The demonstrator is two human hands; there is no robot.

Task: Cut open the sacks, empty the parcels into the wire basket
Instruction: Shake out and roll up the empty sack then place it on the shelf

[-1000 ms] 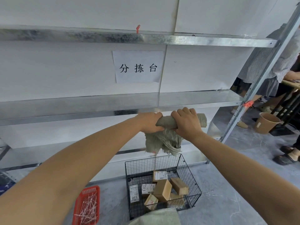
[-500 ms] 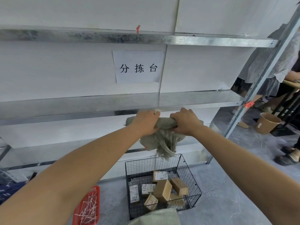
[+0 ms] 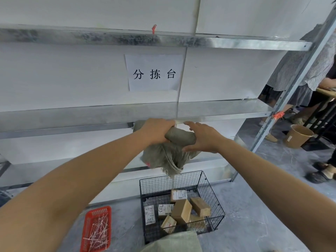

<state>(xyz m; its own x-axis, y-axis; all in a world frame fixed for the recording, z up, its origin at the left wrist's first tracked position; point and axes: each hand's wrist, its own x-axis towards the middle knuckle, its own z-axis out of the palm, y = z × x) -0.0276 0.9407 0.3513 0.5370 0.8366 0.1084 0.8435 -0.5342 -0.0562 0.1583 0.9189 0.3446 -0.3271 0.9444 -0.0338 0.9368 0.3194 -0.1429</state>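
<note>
Your right hand (image 3: 203,137) has let go of the roll since half a second ago: its fingers are now spread and straight, thumb low, cupped round the right end of the sack (image 3: 180,138), though from this angle it may or may not be touching the cloth. Your left hand (image 3: 156,131) is clamped over the left part of the roll and bears the weight, so it is the nearer hand for the next turn. The roll's long axis runs left to right across you, its free end pointing into your right palm, with a loose tail of cloth hanging below. The wire basket (image 3: 171,182) stands on the floor straight beneath that tail, the parcels (image 3: 181,210) already lying inside it; this sack looks emptied, and you seem to be rolling it up. Mind the front lip of the middle shelf (image 3: 227,110), just behind your knuckles. To the right there is open air until the slanted post (image 3: 283,99). Another sack (image 3: 174,240) lies at the near edge, and a red tray (image 3: 96,228) sits left of the basket.
</note>
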